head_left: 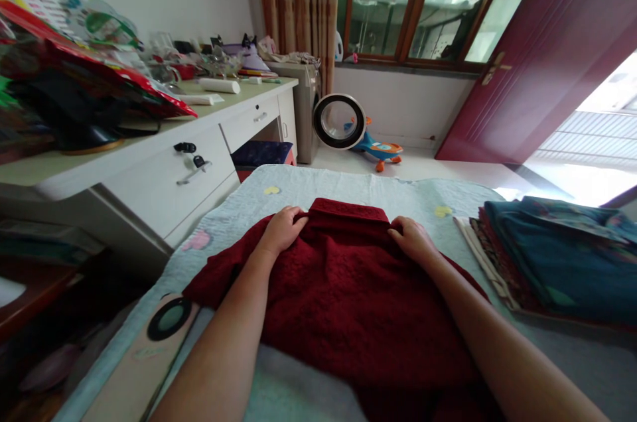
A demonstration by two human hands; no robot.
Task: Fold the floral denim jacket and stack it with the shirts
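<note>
A dark red garment [343,289] lies spread over a light blue cloth [229,210], its collar band at the far edge. My left hand [286,228] is closed on the garment at the left end of the collar, thumb and fingers pinching the fabric. At the collar's right end, my right hand [411,236] pinches the fabric the same way. The near part of the garment runs down between my forearms to the bottom of the view.
Folded clothes [562,256] are stacked at the right. A flat beige object with a round dark ring [144,355] lies at the near left. Beyond stand a cluttered white desk [174,196], an open washing machine [306,110] and a blue and orange toy [381,146].
</note>
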